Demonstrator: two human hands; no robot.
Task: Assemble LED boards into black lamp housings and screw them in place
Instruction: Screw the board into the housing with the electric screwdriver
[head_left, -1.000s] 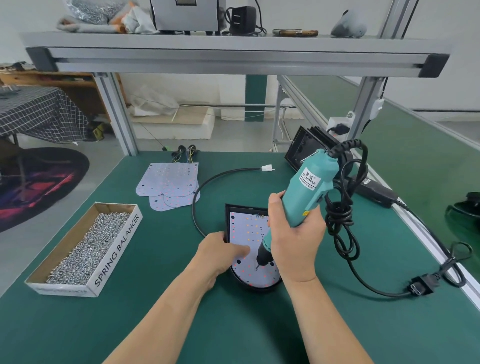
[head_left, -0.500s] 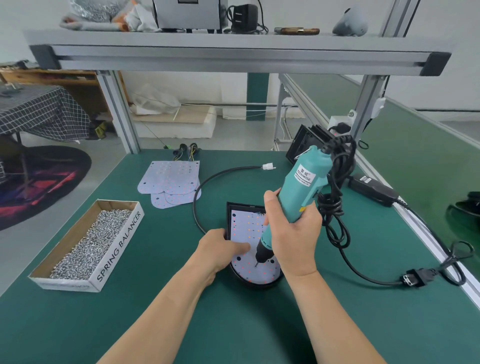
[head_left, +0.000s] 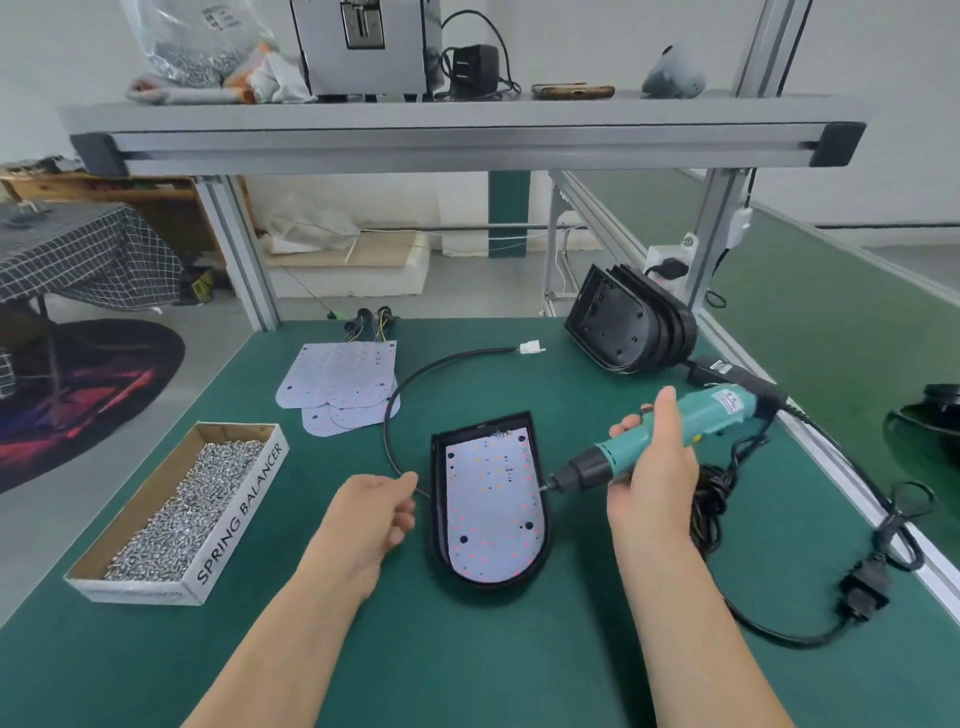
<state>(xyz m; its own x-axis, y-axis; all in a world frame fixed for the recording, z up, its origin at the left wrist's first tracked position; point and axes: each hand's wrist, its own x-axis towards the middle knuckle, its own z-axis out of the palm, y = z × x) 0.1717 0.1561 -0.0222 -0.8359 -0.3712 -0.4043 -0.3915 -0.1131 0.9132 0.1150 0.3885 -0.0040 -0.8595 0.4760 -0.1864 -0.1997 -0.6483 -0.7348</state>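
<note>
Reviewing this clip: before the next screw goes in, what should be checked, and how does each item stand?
1. LED board seated flat inside the black housing: ok.
2. Right hand gripping the screwdriver: ok.
3. Left hand steadying the housing: not ok, it sits beside it, off the rim.
4. Screw loaded on the bit: cannot tell.
5. Screw box stocked: ok, left of the left hand.
6. Bit upright over a hole: not ok, tilted low at the right rim.

The right hand (head_left: 652, 467) has swung the screwdriver (head_left: 670, 436) off the LED board (head_left: 491, 514); the left hand (head_left: 374, 512) has let go.
</note>
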